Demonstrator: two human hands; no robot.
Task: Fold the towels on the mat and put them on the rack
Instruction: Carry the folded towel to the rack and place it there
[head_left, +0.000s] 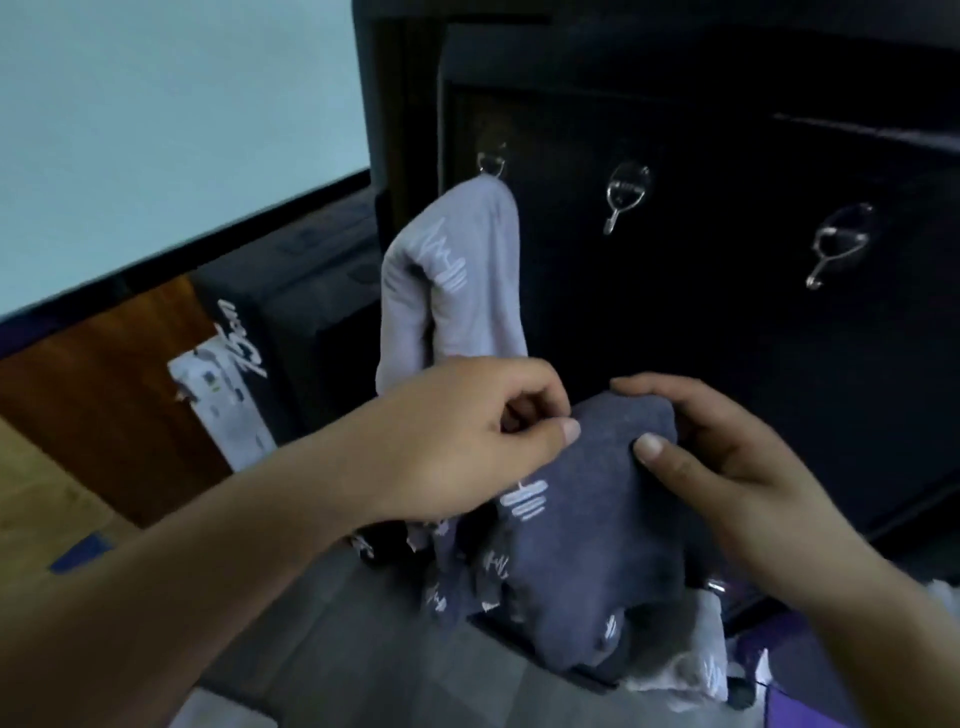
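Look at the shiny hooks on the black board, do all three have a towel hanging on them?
No, only the left hook holds the light grey towel; the middle hook and right hook are bare.

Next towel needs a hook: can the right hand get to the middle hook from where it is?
Probably yes. The middle hook is bare, nothing between it and the right hand, though that hand grips the dark towel.

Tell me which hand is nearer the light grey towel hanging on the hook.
Left. The left hand sits just below the hanging light grey towel, overlapping its lower end in view. The right hand is farther right, gripping the dark towel.
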